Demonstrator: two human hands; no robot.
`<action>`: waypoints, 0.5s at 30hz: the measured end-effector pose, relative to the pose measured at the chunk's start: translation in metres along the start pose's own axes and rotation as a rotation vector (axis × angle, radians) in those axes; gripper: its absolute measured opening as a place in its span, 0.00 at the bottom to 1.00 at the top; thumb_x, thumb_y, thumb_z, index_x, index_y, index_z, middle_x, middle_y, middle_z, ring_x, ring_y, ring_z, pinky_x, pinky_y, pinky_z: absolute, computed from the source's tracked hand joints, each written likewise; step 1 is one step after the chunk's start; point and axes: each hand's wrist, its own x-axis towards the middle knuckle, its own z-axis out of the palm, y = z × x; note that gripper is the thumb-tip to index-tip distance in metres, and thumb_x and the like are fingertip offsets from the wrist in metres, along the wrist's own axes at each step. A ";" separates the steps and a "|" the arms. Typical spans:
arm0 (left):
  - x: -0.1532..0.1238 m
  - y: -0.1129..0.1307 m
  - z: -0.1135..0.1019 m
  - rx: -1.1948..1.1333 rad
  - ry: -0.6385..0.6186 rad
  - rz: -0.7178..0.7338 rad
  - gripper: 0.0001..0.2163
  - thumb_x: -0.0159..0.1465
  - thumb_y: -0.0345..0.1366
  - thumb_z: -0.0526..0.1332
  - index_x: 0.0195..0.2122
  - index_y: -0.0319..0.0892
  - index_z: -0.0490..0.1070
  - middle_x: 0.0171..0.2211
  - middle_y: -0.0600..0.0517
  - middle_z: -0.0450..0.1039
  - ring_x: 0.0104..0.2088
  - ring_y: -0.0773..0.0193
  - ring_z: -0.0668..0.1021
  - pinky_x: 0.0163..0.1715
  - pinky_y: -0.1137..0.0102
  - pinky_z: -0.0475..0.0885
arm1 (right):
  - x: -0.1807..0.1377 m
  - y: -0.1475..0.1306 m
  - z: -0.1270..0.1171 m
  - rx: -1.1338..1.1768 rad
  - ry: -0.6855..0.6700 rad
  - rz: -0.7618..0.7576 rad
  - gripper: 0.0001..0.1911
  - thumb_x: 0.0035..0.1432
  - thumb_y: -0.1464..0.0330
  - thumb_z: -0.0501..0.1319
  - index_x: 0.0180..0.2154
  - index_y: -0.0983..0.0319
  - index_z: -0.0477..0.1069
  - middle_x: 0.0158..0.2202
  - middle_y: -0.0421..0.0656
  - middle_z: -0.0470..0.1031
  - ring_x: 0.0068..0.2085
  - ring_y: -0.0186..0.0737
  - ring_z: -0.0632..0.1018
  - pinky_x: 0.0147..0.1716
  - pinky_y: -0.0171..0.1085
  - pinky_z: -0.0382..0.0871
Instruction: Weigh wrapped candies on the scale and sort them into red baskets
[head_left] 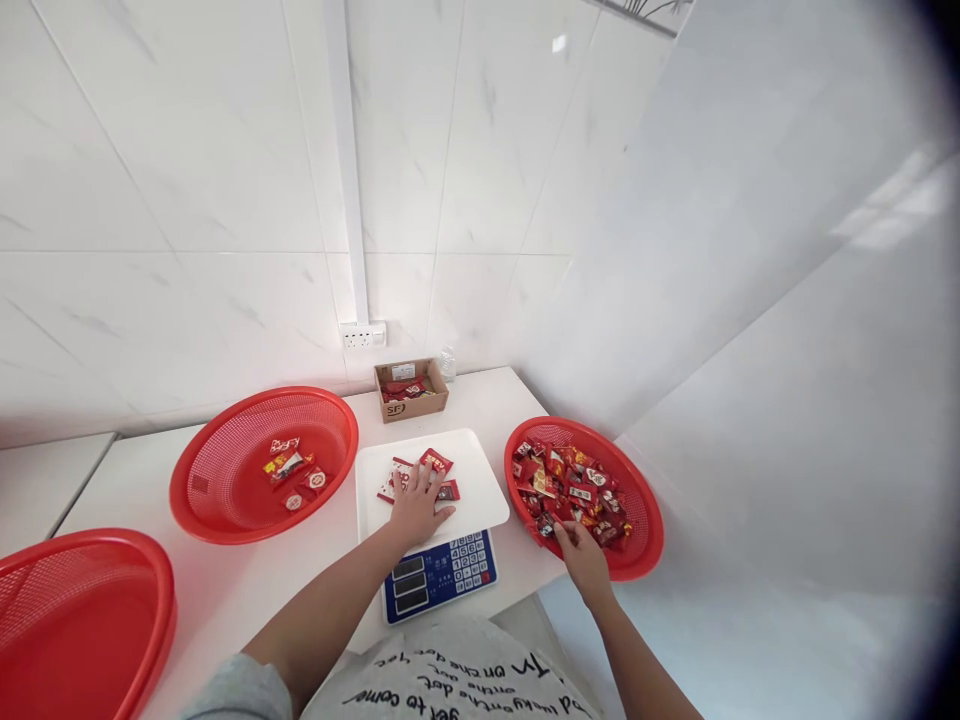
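My left hand (pixel 417 510) lies with fingers spread over a few red-and-white snack packets (pixel 436 460) on the white scale tray (pixel 472 500). It partly hides the packets beneath it. At the near left rim of the right red basket (pixel 643 500), my right hand (pixel 583 556) pinches a small dark red packet (pixel 546 524). Many more small wrapped packets (pixel 577 480), mostly red with some gold, fill that basket. Below the tray shows the scale's blue keypad panel (pixel 442 575), its displays dark.
Left of the scale, a red mesh basket (pixel 225 470) holds several packets. Part of another red basket (pixel 82 620) shows at lower left. A small cardboard box (pixel 414 406) with red packets stands behind the scale. A wall socket (pixel 363 335) and the right-hand wall border the white table (pixel 480 390).
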 end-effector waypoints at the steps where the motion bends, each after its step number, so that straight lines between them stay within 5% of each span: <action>1: 0.002 -0.002 0.002 -0.002 -0.001 0.041 0.32 0.60 0.56 0.44 0.63 0.47 0.46 0.64 0.47 0.43 0.63 0.48 0.45 0.56 0.42 0.36 | 0.000 0.000 0.000 -0.002 0.003 -0.011 0.20 0.46 0.50 0.52 0.30 0.59 0.67 0.31 0.44 0.76 0.34 0.44 0.75 0.33 0.38 0.64; 7: -0.001 -0.009 0.004 -0.027 0.147 0.021 0.31 0.61 0.56 0.41 0.62 0.48 0.46 0.64 0.49 0.44 0.63 0.50 0.45 0.57 0.44 0.36 | -0.001 0.000 0.001 -0.002 0.001 -0.019 0.19 0.48 0.51 0.51 0.30 0.59 0.67 0.31 0.43 0.75 0.35 0.43 0.75 0.34 0.38 0.65; 15: 0.015 -0.008 -0.001 -0.063 0.090 -0.044 0.30 0.61 0.57 0.39 0.59 0.47 0.55 0.63 0.48 0.47 0.63 0.49 0.46 0.56 0.44 0.37 | 0.000 0.001 0.002 -0.015 -0.004 -0.028 0.19 0.48 0.51 0.51 0.31 0.59 0.67 0.32 0.43 0.75 0.36 0.43 0.75 0.34 0.37 0.64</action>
